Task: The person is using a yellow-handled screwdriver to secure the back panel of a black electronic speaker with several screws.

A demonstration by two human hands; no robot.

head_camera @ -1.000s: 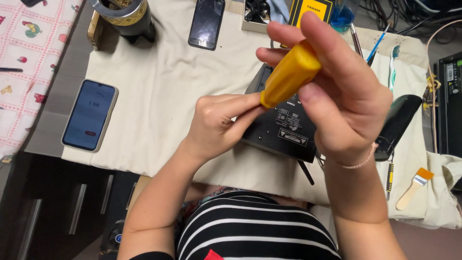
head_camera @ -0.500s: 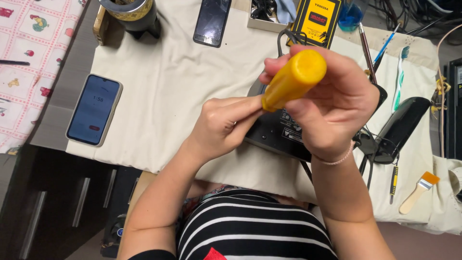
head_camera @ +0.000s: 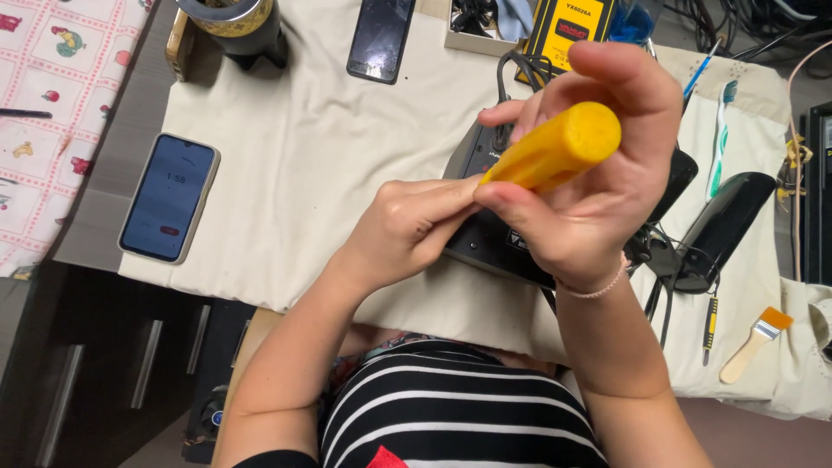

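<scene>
My right hand (head_camera: 589, 191) grips a thick yellow tool handle (head_camera: 559, 147), raised toward the camera so its round butt end faces me. My left hand (head_camera: 407, 230) pinches at the lower tip of that handle with closed fingers; what it holds there is hidden. Both hands hover over a black electronic box (head_camera: 485, 243) lying on a cream cloth (head_camera: 303, 147). The tool's tip and most of the box are covered by my hands.
A phone with a lit blue screen (head_camera: 169, 198) lies at the cloth's left edge, a dark phone (head_camera: 380, 36) at the top. Tape rolls on a dark holder (head_camera: 230, 22), a yellow meter (head_camera: 572, 26), a black curved stand (head_camera: 719, 230), a small brush (head_camera: 752, 343) and a toothbrush (head_camera: 718, 139) surround them.
My view has shifted so the hands sit slightly higher and farther right over the box. The yellow handle stays gripped and has tilted a little more toward the camera.
</scene>
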